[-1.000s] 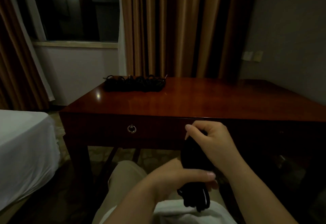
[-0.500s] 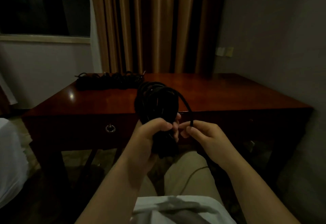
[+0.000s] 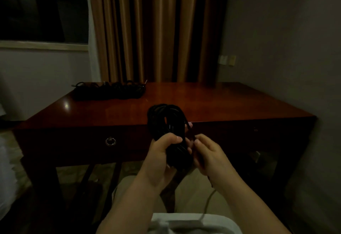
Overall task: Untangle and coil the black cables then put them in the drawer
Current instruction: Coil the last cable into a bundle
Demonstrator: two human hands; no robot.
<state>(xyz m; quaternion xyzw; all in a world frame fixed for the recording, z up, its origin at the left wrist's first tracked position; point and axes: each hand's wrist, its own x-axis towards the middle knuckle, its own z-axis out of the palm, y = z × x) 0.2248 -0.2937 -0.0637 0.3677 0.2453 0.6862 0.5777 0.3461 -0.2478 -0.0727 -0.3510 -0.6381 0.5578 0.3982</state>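
A black cable coil (image 3: pixel 168 123) stands upright in front of the desk's front edge. My left hand (image 3: pixel 162 152) grips the coil around its lower half. Just to its right, my right hand (image 3: pixel 206 152) pinches a loose strand of the same cable beside the coil. A pile of other black cables (image 3: pixel 108 90) lies on the far left of the wooden desk (image 3: pixel 221 104). The drawer (image 3: pixel 77 141) with a metal ring pull (image 3: pixel 110 141) is closed, left of my hands.
Brown curtains (image 3: pixel 156 30) hang behind the desk. A grey wall (image 3: pixel 286 49) runs close along the desk's right side. A white bed edge (image 3: pixel 5 169) shows at the far left. My legs (image 3: pixel 193 197) are below the hands.
The coil was raised from my lap to desk height. The large loop held out by my right hand has closed in against the coil. The view shifted right.
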